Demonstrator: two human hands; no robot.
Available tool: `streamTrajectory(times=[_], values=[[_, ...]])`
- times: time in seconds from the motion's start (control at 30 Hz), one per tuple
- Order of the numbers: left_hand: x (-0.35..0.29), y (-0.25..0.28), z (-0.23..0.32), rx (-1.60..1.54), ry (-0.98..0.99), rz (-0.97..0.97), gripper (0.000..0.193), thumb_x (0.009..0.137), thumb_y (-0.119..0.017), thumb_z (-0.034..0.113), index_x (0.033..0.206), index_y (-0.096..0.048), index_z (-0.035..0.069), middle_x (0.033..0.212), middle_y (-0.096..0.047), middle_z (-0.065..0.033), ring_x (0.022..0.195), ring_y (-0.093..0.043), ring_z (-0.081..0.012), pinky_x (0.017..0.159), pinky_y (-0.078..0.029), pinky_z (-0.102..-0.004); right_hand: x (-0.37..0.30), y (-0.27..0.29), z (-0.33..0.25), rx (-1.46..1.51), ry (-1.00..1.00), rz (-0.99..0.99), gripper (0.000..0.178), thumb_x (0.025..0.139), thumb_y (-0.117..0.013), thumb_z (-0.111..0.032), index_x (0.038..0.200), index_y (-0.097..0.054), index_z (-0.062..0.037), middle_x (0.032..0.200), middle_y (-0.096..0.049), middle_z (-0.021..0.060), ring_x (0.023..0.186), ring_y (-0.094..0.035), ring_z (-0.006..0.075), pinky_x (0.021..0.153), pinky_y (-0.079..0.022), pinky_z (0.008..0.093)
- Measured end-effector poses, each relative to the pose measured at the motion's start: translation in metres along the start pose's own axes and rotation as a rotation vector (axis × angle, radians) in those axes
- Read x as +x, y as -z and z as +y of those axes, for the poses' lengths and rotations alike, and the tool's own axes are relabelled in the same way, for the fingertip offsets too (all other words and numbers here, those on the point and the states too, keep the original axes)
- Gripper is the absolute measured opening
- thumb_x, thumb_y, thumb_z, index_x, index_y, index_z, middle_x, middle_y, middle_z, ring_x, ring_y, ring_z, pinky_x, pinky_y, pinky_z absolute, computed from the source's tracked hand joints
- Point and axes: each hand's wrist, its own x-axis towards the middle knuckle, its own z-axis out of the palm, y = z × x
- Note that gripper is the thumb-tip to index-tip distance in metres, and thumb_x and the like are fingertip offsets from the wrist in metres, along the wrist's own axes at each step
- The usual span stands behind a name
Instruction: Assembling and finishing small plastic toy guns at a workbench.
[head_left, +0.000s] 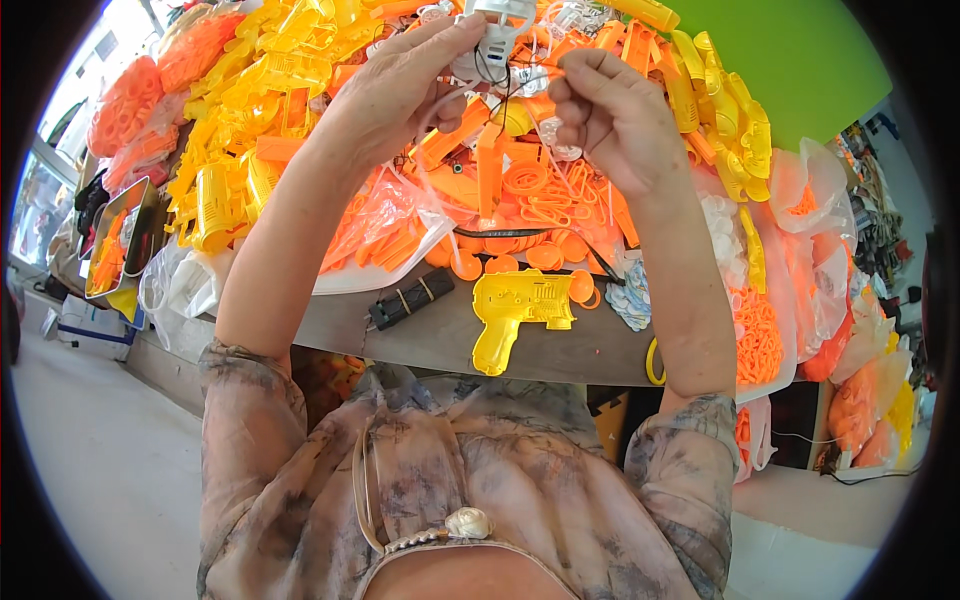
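Note:
At the far side of the table my left hand is closed round a white plastic part with slots in it. Thin dark wires hang from this part and stretch toward my right hand. That hand's thumb and forefinger are pinched together on what looks like the end of a thin wire. Nearer to me, a yellow toy gun half-shell lies on the grey tabletop, its hollow side with ribs facing up. Beside it rests a black block-shaped object with a lead.
Piled yellow shells cover the left back. Orange parts heap up under my hands, partly in clear plastic bags. A bag of orange pieces stands at right. A metal tin sits far left, and a green surface rises behind.

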Motion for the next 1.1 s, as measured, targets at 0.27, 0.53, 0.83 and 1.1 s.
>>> streamTrajectory(times=[0.27,0.53,0.83,1.1], values=[[0.034,-0.015,0.005,-0.143,0.07,0.029,0.031,0.1,-0.041,0.035,0.113,-0.052,0.009,0.072,-0.058,-0.0045,0.045,-0.038,-0.0063,0.041,-0.028,-0.0204,0.032,0.002,-0.002,0.12,0.059,0.152,0.006,0.09,-0.057,-0.01,0.093,-0.059,-0.006,0.083,-0.06,0.0034,0.075,-0.058,0.0156,0.068,-0.051,0.0332],[0.026,-0.002,-0.055,0.089,0.044,-0.121,0.032,0.098,-0.048,0.033,0.123,-0.049,0.014,0.083,-0.058,-0.0017,0.049,-0.045,-0.0078,0.043,-0.037,-0.022,-0.007,0.026,0.026,-0.081,-0.16,-0.039,0.02,0.087,-0.06,-0.01,0.104,-0.059,0.0005,0.082,-0.063,0.0061,0.069,-0.062,0.0127,0.066,-0.053,0.0266],[-0.06,-0.036,-0.115,0.272,0.092,-0.174,0.034,0.093,-0.057,0.019,0.125,-0.055,0.005,0.075,-0.059,0.0009,0.053,-0.048,-0.0037,0.046,-0.041,-0.0216,-0.1,0.027,0.082,-0.347,-0.549,0.012,0.016,0.083,-0.065,-0.014,0.093,-0.063,-0.001,0.075,-0.061,0.0033,0.058,-0.056,0.0086,0.053,-0.045,0.0234],[-0.094,-0.054,-0.164,0.539,0.008,-0.109,0.031,0.091,-0.058,0.02,0.116,-0.055,0.002,0.086,-0.064,-0.0222,0.081,-0.066,-0.0357,0.066,-0.051,-0.0395,-0.162,0.017,0.132,-0.952,-0.301,0.301,0.014,0.084,-0.06,-0.01,0.084,-0.056,0.0038,0.066,-0.058,0.0041,0.056,-0.054,0.0102,0.05,-0.042,0.0251]])
